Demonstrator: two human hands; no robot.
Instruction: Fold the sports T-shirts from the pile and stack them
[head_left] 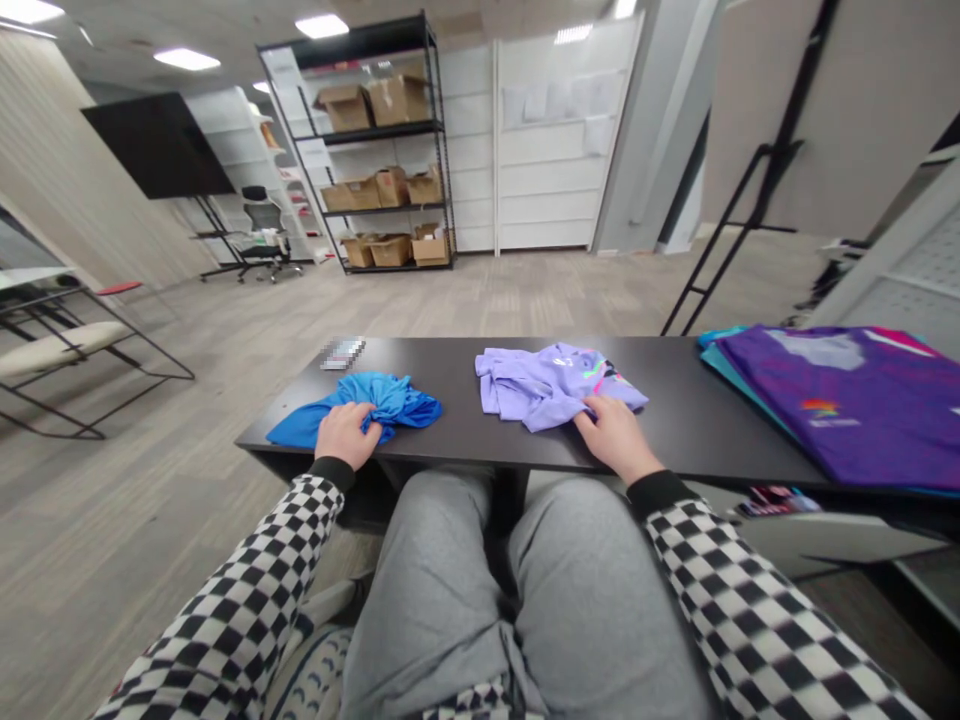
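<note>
A bunched, twisted piece of blue cloth [401, 400] lies toward the left end of the dark table. My left hand [347, 434] rests on its near side, with curled fingers gripping the fabric. To the right, a crumpled lavender T-shirt [525, 385] with a bright multicoloured print is spread loosely on the tabletop. Its near right edge is pinched by my right hand [615, 436], whose fingertips are partly hidden against the cloth. The two garments lie apart, with bare tabletop between them.
The dark table [459, 430] spans the space before my knees. A pile of flat garments, a purple shirt [870, 400] uppermost, covers its right end. A small blurred flat object [343, 353] lies at the far left corner. Beyond stands a shelf rack [386, 131] with cardboard boxes.
</note>
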